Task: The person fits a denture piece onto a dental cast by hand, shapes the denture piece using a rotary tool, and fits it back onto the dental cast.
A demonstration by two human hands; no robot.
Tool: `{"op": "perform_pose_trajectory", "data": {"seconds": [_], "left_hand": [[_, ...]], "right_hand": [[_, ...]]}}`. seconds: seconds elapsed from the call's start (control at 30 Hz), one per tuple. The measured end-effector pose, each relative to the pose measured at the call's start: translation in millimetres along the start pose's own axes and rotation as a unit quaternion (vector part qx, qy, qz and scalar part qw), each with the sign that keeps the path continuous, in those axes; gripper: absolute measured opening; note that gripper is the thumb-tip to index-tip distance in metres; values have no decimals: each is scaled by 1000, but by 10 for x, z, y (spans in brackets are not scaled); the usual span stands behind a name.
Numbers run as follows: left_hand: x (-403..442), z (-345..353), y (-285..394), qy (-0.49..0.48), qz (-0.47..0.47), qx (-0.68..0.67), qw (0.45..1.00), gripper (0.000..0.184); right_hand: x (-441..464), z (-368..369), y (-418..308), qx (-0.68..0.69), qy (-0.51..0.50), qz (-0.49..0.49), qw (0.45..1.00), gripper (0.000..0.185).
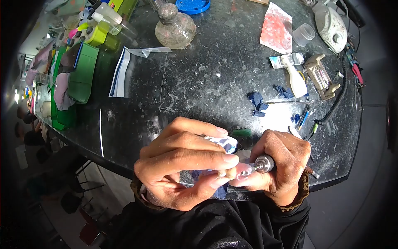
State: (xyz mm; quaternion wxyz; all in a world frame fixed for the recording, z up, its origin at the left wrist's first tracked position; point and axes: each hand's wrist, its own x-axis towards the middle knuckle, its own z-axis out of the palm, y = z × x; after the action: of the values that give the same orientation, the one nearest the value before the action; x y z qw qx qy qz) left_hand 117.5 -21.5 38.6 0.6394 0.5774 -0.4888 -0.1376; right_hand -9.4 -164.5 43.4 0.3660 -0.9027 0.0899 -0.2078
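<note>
My left hand (178, 162) pinches a small tan and whitish piece (228, 172) between thumb and fingertips, low over the table's front edge. What kind of piece it is cannot be made out. In my right hand (288, 162) is a rotary handpiece (264, 164), its metal nose pointing left at the piece. The tip of the tool is too blurred to tell whether it touches. Pale dust covers the fingers of both hands. Behind the left fingers lies a crumpled blue and white wrapper (226, 143), partly hidden.
Dust streaks the black table (186, 83). At right are a white bottle (297, 83), a frame-like device (321, 76), a black coiled cord (343, 87) and a white machine (330, 25). A glass flask (175, 31) stands behind; green bins (84, 74) are left.
</note>
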Motion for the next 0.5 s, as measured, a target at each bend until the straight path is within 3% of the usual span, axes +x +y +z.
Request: {"op": "perform_pose_trajectory", "data": {"seconds": [0.5], "left_hand": [[-7,10,-1,6,2,-3,1000,17]], "right_hand": [[8,-38,0,-26,2,-7,1000,56]]}}
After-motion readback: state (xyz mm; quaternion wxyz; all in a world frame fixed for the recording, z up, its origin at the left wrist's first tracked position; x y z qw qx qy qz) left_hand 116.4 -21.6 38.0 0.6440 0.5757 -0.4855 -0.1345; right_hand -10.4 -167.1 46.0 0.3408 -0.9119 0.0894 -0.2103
